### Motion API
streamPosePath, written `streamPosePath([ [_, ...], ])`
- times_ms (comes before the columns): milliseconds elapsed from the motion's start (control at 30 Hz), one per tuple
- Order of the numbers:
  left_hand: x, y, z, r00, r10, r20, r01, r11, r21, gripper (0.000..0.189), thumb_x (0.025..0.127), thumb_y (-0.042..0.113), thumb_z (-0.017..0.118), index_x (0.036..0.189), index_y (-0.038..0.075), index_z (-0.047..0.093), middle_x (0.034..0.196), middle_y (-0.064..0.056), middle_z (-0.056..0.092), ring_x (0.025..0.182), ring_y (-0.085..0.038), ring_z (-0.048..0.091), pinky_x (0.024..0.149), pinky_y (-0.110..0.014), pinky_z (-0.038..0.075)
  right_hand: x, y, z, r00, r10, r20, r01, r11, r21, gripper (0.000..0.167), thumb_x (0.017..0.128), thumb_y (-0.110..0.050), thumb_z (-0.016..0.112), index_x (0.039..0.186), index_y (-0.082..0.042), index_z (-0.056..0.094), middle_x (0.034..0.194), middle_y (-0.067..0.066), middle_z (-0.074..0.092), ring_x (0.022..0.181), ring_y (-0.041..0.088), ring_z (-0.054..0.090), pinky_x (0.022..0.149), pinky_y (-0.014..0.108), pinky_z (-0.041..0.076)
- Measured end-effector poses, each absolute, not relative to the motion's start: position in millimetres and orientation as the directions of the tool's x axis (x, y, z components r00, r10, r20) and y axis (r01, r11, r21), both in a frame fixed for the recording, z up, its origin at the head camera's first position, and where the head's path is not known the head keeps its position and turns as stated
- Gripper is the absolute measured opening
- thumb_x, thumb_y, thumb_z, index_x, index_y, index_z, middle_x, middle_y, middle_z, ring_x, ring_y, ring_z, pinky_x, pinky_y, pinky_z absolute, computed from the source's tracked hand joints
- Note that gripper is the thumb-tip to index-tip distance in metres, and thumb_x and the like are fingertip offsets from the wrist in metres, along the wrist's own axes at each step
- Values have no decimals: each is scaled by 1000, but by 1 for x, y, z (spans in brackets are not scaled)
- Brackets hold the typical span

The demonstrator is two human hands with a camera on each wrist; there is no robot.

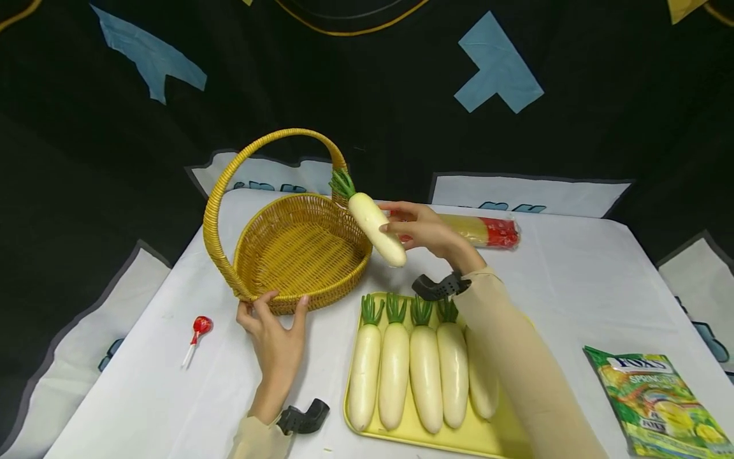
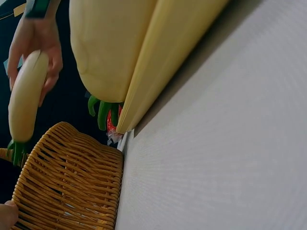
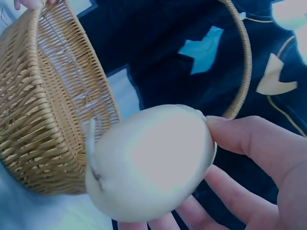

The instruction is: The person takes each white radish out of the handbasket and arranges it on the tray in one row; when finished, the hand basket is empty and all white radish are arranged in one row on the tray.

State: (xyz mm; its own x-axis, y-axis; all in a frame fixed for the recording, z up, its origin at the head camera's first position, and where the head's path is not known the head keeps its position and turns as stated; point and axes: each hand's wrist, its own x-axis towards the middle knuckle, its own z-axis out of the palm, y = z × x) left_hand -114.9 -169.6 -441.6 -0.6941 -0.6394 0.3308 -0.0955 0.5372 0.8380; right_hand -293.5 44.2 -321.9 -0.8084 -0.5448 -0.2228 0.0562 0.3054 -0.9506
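My right hand (image 1: 421,231) grips a white radish (image 1: 374,223) with green leaf stubs, raised over the right rim of a wicker basket (image 1: 338,294). The radish tilts, its leaves towards the basket's arched handle (image 1: 213,217). In the right wrist view the blunt end of the radish (image 3: 158,163) faces the camera, between thumb and fingers. My left hand (image 1: 278,341) holds the basket's near rim, thumb and fingers spread along it. Only a fingertip of that hand (image 2: 8,214) shows in the left wrist view. Nothing lies inside the basket.
Several white radishes (image 1: 394,376) lie side by side on a yellow tray (image 1: 453,441), partly under my right forearm. Behind my right hand is a red and yellow packet (image 1: 500,233). A red lollipop (image 1: 201,326) lies left, a green Fox's bag (image 1: 659,401) right.
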Motion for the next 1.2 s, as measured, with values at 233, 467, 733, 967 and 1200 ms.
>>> streamPosePath([
  [233,-115,-169,-441,-698,-640,321,-99,529,843,54,78,40,68,115,9,43,134,-26,12,124,-42,27,96,-53,30,-272,93,-320,-830,-528,-179,34,273,-961,53,84,-19,64,132,-18,44,127,11,49,110,20,50,79,39,51],
  [467,-115,-167,-441,-704,-640,308,-104,522,846,53,78,41,67,115,11,43,134,-25,12,122,-42,28,91,-53,33,-236,154,-333,-891,-417,-181,31,340,-940,59,85,-28,63,136,-15,37,129,11,44,99,9,56,76,33,51],
  [733,-115,-170,-440,-697,-648,307,-109,519,848,53,78,41,68,114,11,43,134,-25,12,123,-42,27,93,-54,32,-183,209,-361,-938,-276,-211,77,428,-900,62,88,-32,58,139,-10,31,126,19,44,88,-2,57,74,30,51],
  [967,-115,-170,-441,-698,-648,305,-105,514,851,54,78,40,68,115,10,43,134,-25,12,123,-43,27,94,-55,31,-146,228,-385,-945,-142,-294,187,503,-844,65,88,-33,57,141,-10,26,128,22,40,83,-1,54,67,29,51],
  [1200,-116,-170,-441,-692,-646,321,-98,525,845,53,77,38,69,114,9,44,133,-26,13,122,-42,28,93,-54,31,-124,229,-396,-919,-44,-391,315,514,-798,71,86,-39,59,142,-11,24,129,20,39,86,7,54,68,30,52],
])
